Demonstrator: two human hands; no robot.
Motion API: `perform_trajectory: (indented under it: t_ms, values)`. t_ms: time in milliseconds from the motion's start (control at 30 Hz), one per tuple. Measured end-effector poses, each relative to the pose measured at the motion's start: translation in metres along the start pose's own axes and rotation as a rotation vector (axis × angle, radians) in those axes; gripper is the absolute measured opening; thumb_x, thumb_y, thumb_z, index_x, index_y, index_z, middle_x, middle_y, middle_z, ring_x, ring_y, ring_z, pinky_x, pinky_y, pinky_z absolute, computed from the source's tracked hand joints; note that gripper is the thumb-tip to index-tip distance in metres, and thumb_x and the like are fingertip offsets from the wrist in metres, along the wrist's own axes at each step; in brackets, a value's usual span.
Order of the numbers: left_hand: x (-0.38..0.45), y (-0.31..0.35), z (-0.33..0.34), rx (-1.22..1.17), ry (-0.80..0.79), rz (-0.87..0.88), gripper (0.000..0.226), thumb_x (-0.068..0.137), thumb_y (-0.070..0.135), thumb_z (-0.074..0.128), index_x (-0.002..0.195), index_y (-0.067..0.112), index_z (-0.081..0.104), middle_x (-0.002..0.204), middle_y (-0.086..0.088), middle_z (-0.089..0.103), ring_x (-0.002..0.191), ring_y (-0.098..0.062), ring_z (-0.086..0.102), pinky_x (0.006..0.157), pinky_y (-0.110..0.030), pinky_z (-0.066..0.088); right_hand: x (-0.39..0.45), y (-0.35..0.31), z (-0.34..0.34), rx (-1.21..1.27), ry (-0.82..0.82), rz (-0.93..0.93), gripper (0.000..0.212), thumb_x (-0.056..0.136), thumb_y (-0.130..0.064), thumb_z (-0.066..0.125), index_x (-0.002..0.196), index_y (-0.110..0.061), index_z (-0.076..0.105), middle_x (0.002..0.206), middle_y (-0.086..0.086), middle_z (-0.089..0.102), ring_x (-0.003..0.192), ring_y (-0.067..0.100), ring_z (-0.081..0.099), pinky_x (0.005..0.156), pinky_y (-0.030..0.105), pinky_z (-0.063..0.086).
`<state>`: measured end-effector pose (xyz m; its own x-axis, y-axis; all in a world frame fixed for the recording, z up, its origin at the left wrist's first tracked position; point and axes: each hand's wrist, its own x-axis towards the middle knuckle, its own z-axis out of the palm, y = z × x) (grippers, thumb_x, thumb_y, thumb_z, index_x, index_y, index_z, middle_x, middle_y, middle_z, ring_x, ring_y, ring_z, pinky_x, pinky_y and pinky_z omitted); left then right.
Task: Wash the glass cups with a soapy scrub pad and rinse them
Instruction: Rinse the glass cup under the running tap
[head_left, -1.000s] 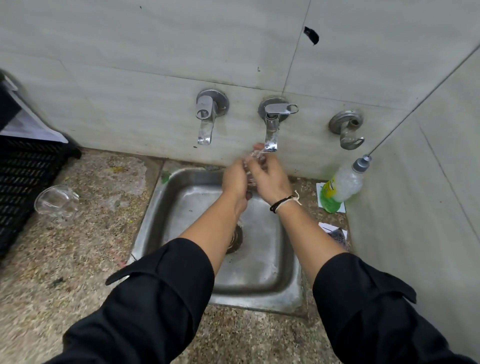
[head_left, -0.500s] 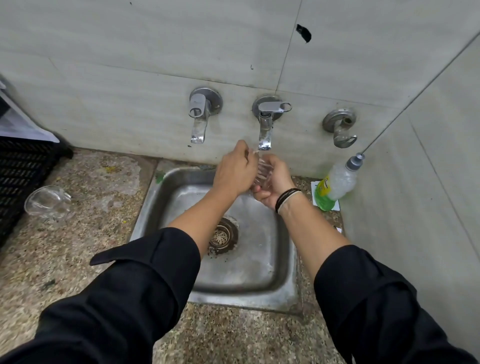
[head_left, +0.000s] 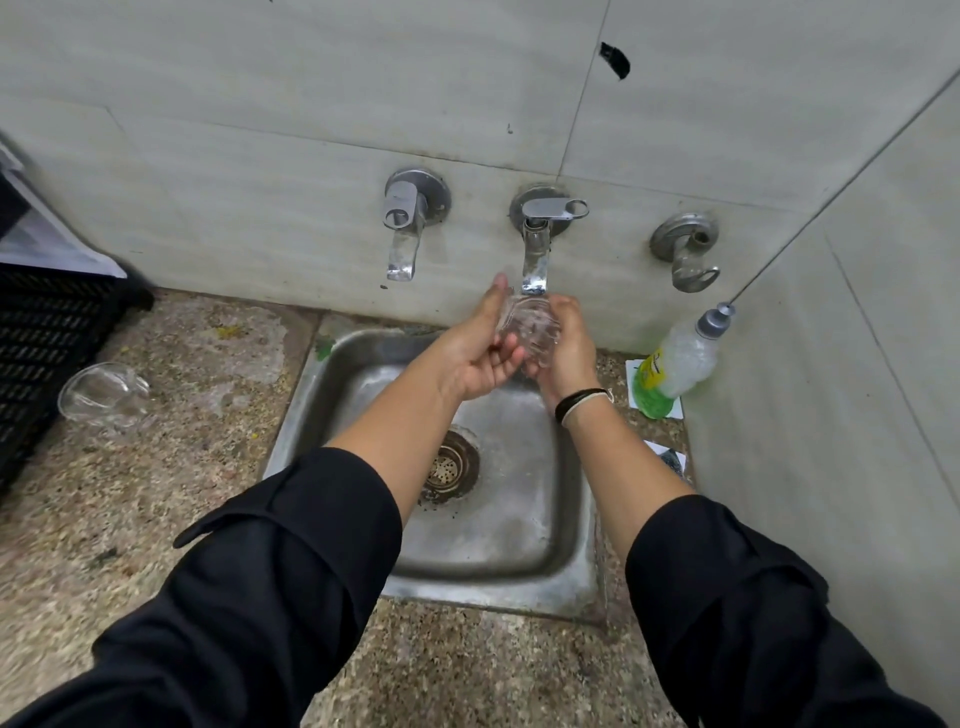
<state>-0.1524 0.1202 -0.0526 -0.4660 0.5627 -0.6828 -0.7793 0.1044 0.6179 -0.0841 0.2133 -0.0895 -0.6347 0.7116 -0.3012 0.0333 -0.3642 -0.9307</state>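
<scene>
1. Glass cup (head_left: 527, 327) sat directly under the middle tap (head_left: 535, 260), above the sink (head_left: 519, 545).
2. I judged rinsing under way; a second cup (head_left: 101, 392) lay on the counter (head_left: 156, 493), its washing status unclear.
3. Left hand (head_left: 480, 348) and right hand (head_left: 569, 348) together clasped the cup.
4. I could not tell its axis or where its mouth pointed.

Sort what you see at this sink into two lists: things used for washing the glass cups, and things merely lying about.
Used for the job: glass cup held by left hand and right hand; middle tap; sink; second glass cup; soap bottle.

Lying about: black crate; left tap; paper scraps.
</scene>
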Motion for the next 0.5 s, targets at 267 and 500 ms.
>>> perform_trajectory:
  t_ms: [267,500]
  values:
    - [-0.007,-0.002,-0.005,-0.174,-0.093,0.097,0.025,0.106,0.014,0.046,0.090,0.001,0.060,0.056,-0.003,0.052,0.057,-0.017,0.067,0.060,-0.033,0.062,-0.002,-0.004,-0.004,0.218,-0.019,0.112,0.048,0.094,-0.046,0.042,0.092,-0.006,0.070,0.069,0.008,0.066,0.046,0.016,0.055,0.040,0.017,0.033]
    - [0.010,-0.005,0.002,0.267,0.254,0.342,0.025,0.096,0.033,0.057,0.093,0.011,0.067,0.074,-0.006,0.066,0.059,-0.022,0.062,0.051,-0.031,0.047,-0.022,0.001,0.002,-0.430,-0.069,-0.331,0.015,0.096,-0.027,0.058,0.108,-0.022,0.051,0.102,0.000,0.063,0.083,0.001,0.061,0.074,0.020,0.047]
